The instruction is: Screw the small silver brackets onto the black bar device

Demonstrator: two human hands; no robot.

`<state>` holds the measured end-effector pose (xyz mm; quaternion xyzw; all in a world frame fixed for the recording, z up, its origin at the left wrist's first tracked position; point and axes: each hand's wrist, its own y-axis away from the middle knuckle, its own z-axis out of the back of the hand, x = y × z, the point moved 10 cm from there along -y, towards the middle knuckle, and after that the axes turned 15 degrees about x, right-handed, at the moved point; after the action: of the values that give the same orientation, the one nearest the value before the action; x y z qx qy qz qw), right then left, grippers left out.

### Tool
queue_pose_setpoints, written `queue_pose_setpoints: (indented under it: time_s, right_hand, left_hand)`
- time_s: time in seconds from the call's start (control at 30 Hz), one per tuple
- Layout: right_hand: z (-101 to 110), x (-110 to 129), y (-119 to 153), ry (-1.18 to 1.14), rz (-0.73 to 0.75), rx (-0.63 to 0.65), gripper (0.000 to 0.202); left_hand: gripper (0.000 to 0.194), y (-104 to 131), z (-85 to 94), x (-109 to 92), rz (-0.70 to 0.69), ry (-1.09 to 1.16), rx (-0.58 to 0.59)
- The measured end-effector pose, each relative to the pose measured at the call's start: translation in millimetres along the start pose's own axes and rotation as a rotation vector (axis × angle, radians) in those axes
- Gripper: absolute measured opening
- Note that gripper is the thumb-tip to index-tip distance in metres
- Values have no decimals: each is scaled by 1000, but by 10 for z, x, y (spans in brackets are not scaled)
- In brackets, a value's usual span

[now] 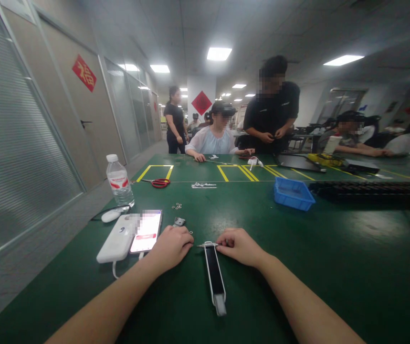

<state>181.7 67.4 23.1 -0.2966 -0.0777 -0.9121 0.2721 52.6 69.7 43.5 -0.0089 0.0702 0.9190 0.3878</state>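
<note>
A long black strip-like device with a white edge (215, 273) lies on the green table, a grey piece at its near end. My right hand (241, 246) is at its far end, fingers curled and pinched on a thin pointed rod (202, 245) that crosses the device's top. Left of the device, my left hand (172, 246) rests on the table with its fingers bent together; whatever they may hold is hidden. Just beyond that hand sit a small grey part (179, 221) and a small ring (191, 232). Several small rings (178, 206) lie farther off.
At left are a lit phone (146, 231), a white power bank (116, 239), a white mouse-like object (114, 214) and a bottle (120, 184). Red-handled scissors (160, 183) and a blue tray (293, 193) are farther back. People sit and stand beyond.
</note>
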Motion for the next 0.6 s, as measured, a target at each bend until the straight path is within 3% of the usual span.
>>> queue_pose_setpoints:
  time_s: [0.37,0.6]
  right_hand:
    - [24,36,2,-9,-5,8,11]
    - [28,39,7,-6,-6,7,11]
  left_hand:
    - [13,-6,-76,116,70,159,26]
    - [11,5,-33,47,30,111,-16]
